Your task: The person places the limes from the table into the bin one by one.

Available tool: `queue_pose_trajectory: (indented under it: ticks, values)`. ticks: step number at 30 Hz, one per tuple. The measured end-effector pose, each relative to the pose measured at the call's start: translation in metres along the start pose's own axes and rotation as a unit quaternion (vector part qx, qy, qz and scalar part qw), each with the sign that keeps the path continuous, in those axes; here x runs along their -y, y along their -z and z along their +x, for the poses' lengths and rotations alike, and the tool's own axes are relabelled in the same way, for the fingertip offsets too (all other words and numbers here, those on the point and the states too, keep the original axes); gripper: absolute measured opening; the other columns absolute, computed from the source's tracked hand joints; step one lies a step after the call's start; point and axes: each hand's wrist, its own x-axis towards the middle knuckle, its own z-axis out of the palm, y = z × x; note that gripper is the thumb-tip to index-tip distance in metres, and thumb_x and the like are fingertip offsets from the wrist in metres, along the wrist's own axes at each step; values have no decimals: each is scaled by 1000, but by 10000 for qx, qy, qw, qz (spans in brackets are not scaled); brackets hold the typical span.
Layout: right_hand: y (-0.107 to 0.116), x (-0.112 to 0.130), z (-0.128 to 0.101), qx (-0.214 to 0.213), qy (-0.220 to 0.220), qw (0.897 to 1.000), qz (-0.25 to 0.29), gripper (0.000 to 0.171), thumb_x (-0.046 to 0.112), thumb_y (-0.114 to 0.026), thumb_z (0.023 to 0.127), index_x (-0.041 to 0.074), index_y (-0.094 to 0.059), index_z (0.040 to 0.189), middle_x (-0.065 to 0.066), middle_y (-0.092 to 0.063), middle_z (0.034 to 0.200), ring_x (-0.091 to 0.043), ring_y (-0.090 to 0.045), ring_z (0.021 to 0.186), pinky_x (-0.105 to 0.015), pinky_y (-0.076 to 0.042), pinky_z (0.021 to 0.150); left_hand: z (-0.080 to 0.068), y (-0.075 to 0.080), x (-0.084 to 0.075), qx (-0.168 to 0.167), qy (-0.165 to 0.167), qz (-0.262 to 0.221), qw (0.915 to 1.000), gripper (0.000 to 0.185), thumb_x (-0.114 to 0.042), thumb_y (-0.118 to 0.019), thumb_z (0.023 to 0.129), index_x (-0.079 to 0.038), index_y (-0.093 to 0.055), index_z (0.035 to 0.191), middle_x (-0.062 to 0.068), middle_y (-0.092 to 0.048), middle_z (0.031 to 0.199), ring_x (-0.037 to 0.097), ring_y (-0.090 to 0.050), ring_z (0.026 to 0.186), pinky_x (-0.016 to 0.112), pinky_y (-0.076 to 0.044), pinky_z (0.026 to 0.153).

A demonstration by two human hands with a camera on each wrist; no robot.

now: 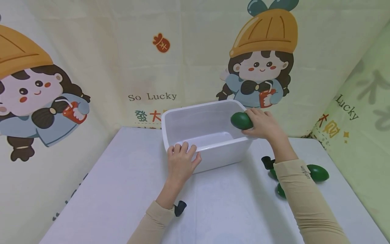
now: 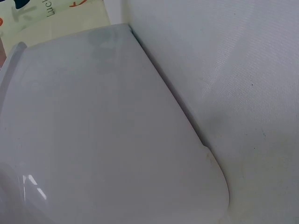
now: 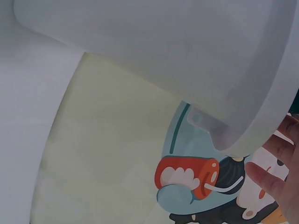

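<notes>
Head view shows a smooth, dark green egg-shaped object (image 1: 241, 120) with a slight sheen, held right at the far right rim of a white rectangular plastic tub (image 1: 195, 134), partly over its interior. The right hand (image 1: 264, 124) grips this green object, fingers and thumb curled round it. The left hand (image 1: 181, 161) rests on the tub's near rim, fingertips hooked over the edge and thumb lying against the outer wall.

Two more dark green egg-shaped objects (image 1: 318, 173) lie on the table to the right of the tub, partly hidden behind the right forearm in its beige sleeve (image 1: 304, 196). A small black piece (image 1: 267, 162) shows at that wrist, and a like one by the left wrist.

The tub stands on a pale lavender-white tabletop (image 1: 122, 189). In the left wrist view the tub's smooth white wall (image 2: 103, 140) fills most of the picture, meeting the tabletop. The right wrist view shows the tub's rim (image 3: 261, 116) from below, with fingertips (image 3: 275, 182) at the right edge. Behind hangs a cream cartoon-printed cloth backdrop (image 1: 189, 51) showing a girl in an orange hat and the words "So Lucky".
</notes>
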Motion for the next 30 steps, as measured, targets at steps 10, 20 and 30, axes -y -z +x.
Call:
queue_pose_trajectory:
  ticks: [10, 20, 30]
  values:
    - [-1, 1, -1, 6, -109, 9999, 11, 56, 34, -66, 78, 8, -46, 123, -20, -39, 135, -38, -30, 125, -58, -17, 102, 0, 0, -2, -51, 63, -1, 10000, 23, -35, -44, 83, -17, -58, 81, 4, -49, 77, 24, -45, 73, 41, -35, 71]
    - [-2, 0, -5, -89, -75, 9999, 70, 54, 33, -65, 80, 8, -47, 123, -20, -39, 133, -38, -31, 124, -59, -18, 100, -2, 0, -3, -25, 34, 96, 9999, 22, -35, -46, 83, -17, -59, 83, 4, -50, 78, 24, -46, 74, 40, -35, 71]
    - [-3, 0, -11, -231, -25, 9997, 47, 54, 32, -65, 80, 8, -46, 124, -21, -38, 135, -39, -30, 125, -60, -17, 101, -4, -1, -5, -167, 43, 49, 9998, 23, -34, -44, 83, -17, -59, 82, 4, -51, 77, 24, -46, 74, 40, -35, 71]
